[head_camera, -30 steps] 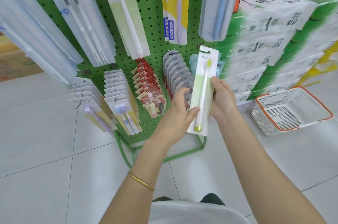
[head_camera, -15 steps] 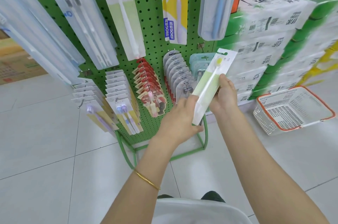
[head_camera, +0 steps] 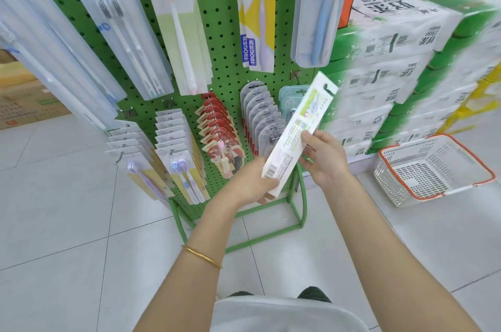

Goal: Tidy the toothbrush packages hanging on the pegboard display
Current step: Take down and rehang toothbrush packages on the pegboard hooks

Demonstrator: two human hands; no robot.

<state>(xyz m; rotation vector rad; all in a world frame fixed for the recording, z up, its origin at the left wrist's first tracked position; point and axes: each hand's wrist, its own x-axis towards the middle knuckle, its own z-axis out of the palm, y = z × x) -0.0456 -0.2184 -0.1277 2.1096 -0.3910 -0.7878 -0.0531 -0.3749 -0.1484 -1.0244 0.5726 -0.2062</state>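
A long white-and-green toothbrush package (head_camera: 295,133) is held tilted in front of the green pegboard (head_camera: 219,41), its printed back with a barcode facing me. My left hand (head_camera: 252,182) grips its bottom end. My right hand (head_camera: 322,158) pinches its right edge near the middle. Behind the package hang rows of toothbrush packs on pegs: grey ones (head_camera: 260,117), red ones (head_camera: 217,131), white ones (head_camera: 173,139) and teal ones (head_camera: 290,98), partly hidden by the held package.
Larger toothbrush packs (head_camera: 179,33) hang along the top of the board. Stacked tissue packs (head_camera: 406,66) rise to the right. A white basket with an orange rim (head_camera: 433,169) sits on the tiled floor. Cardboard boxes (head_camera: 21,98) stand at the left.
The package has been turned over from its front, with the brush showing, to its printed back, and tilted further to the right. Both hands kept hold of it.
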